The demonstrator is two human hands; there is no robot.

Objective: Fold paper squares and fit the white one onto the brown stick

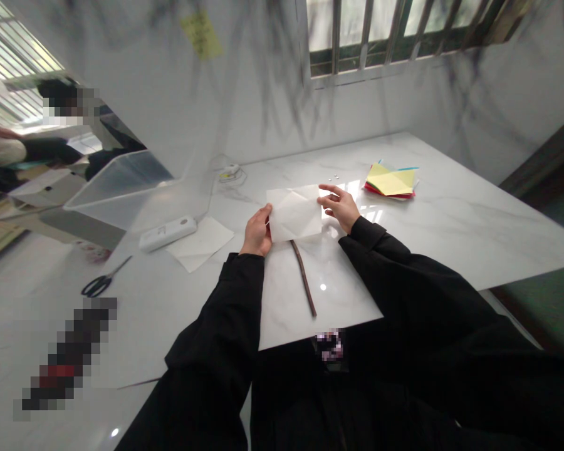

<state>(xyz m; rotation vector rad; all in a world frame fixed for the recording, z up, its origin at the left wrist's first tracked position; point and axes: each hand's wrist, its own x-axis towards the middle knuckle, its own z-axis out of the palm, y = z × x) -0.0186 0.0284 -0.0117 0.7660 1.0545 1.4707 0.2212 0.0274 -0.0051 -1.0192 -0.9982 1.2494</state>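
Observation:
Between my two hands a white sheet of paper with crease lines is held up above the table. My left hand grips its left edge, the thumb in front and the other fingers partly hidden behind. At the upper right edge, my right hand pinches the paper with its fingers. A thin brown stick lies on the table below the sheet, its far end reaching the paper's lower edge. Another creased white paper lies flat to the left of my left hand.
Black-handled scissors and a white power strip lie on the left. A stack of coloured paper, yellow on top, is at the right. Behind the power strip stands a clear plastic box. The marble-patterned table meets a wall; a person sits far left.

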